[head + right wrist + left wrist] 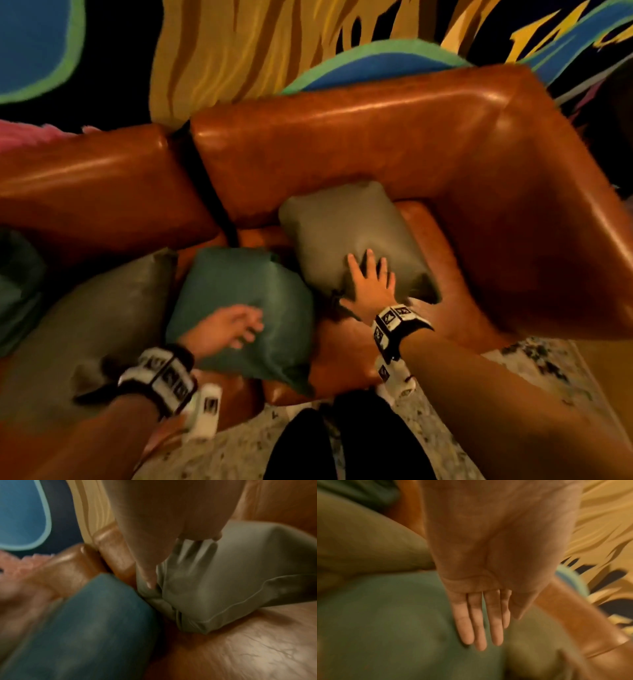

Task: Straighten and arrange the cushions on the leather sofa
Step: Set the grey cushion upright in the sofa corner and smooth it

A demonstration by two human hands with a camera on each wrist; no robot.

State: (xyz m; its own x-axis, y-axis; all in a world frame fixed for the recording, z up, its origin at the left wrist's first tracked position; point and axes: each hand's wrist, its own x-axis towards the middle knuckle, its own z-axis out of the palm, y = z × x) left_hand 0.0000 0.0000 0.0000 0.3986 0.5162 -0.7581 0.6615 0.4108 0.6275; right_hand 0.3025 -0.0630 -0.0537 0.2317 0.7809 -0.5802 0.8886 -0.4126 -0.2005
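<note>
Right hand (371,286) lies flat, fingers spread, on the olive cushion (352,233) — press evenly toward the sofa (342,137) corner; left hand (222,330), fingers straight, steadies the teal cushion (246,291).

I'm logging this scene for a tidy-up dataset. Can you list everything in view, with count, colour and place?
leather sofa: one, brown, corner piece filling the view
olive cushions: two, one in the corner, one at left
teal cushions: two, one in the middle, one at far left edge
wall mural: one, yellow, blue, green, behind sofa
speckled floor: pale, below sofa
left hand: flat on the middle teal cushion
right hand: spread on the corner olive cushion
</note>
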